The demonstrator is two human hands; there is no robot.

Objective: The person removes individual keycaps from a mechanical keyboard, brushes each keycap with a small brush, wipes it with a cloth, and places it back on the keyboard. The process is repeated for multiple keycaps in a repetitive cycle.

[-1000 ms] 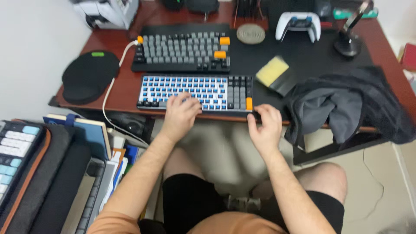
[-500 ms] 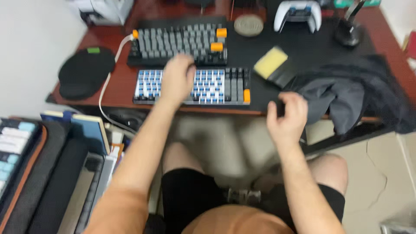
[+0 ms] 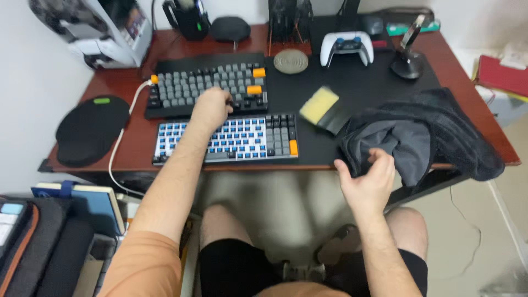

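The left hand [image 3: 210,107] lay with its fingers curled loosely, not pinching anything, over the near edge of the grey keyboard [image 3: 206,85] at the far side of the table [image 3: 137,137]. Just beside it, nearer, sat the blue-and-white keyboard [image 3: 231,138], partly crossed by the forearm. The right hand [image 3: 367,181] hovered at the table's near edge, fingers spread and slightly hooked, touching or just short of the dark cloth [image 3: 418,135] heaped on the right; contact could not be told for sure.

Working here well seemed to call for a flat, light left hand so neighbouring keys were not pressed, and for the right hand to gather the cloth by its near fold, since part of it hung over the edge and could slide off.

Open room lay on the black mat between the keyboards and the cloth, apart from a yellow sponge [image 3: 319,104]. The game controller [image 3: 346,47] and round coaster [image 3: 291,60] stood well apart at the far side.
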